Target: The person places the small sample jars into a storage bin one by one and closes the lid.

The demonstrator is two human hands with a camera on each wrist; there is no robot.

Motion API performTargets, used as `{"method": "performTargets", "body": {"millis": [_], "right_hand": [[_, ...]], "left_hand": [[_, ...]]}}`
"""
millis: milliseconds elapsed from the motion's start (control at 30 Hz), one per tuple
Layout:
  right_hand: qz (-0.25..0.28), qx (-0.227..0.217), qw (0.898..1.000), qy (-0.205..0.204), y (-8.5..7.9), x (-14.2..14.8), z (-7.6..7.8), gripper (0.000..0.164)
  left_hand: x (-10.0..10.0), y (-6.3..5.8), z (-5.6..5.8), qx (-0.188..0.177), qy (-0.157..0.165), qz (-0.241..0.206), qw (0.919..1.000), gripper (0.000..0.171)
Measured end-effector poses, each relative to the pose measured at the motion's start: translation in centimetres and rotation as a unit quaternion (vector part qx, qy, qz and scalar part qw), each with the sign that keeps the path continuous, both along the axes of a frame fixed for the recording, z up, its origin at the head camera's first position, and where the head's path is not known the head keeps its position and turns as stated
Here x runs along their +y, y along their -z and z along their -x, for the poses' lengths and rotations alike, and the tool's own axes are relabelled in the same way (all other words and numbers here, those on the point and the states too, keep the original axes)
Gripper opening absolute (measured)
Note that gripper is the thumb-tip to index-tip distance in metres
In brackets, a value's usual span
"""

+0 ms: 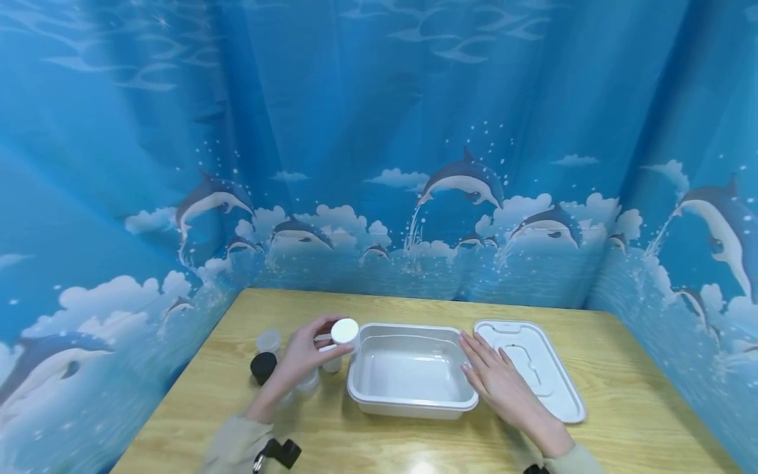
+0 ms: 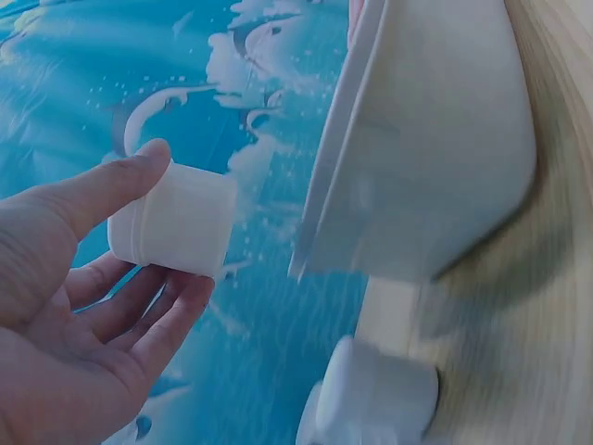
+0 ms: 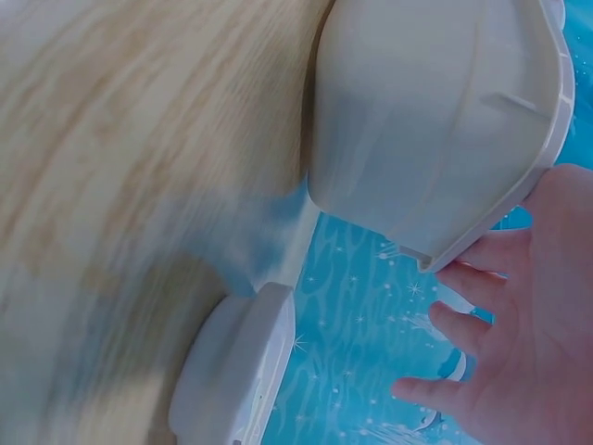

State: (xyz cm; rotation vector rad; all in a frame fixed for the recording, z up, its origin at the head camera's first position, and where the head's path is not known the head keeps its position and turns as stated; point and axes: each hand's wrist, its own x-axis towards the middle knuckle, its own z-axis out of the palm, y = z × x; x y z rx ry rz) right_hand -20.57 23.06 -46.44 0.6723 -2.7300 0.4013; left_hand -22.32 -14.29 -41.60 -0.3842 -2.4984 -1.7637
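My left hand (image 1: 303,354) holds a small white lidded jar (image 1: 345,331) up beside the left rim of a white plastic box (image 1: 408,375). The left wrist view shows the thumb on one side of this jar (image 2: 185,222) and curled fingers beneath it. The box has no cover on it and its inside looks bare. Against its right rim lies my right hand (image 1: 503,387), fingers extended. From the right wrist view, those fingertips are at the edge of the box (image 3: 417,120), with the fingers spread and nothing gripped.
Right of the box lies its flat white lid (image 1: 559,378), partly behind my right hand. Several small jars stand at the left, including a black-topped jar (image 1: 263,367) and a clear one (image 1: 269,340). A dolphin-print curtain (image 1: 379,197) surrounds the wooden table (image 1: 379,447).
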Motion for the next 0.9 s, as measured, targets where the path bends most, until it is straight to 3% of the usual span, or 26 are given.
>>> {"method": "performTargets", "body": {"millis": [267,500,900], "right_hand": [[-0.028,0.022,0.999,-0.001,-0.2,-0.1,-0.1,0.054],[-0.039,0.018,0.999,-0.002,-1.1,0.0,-0.2,0.055],[-0.056,-0.003,0.998,0.014,-1.5,0.3,-0.5,0.053]], "left_hand": [[3.5,-0.1,1.1,-0.009,0.028,-0.008,0.9995,0.058],[6.9,0.6,1.6,0.006,0.07,0.015,0.9974,0.054],[11.6,1.6,2.2,-0.004,0.137,0.056,0.9889,0.05]]}}
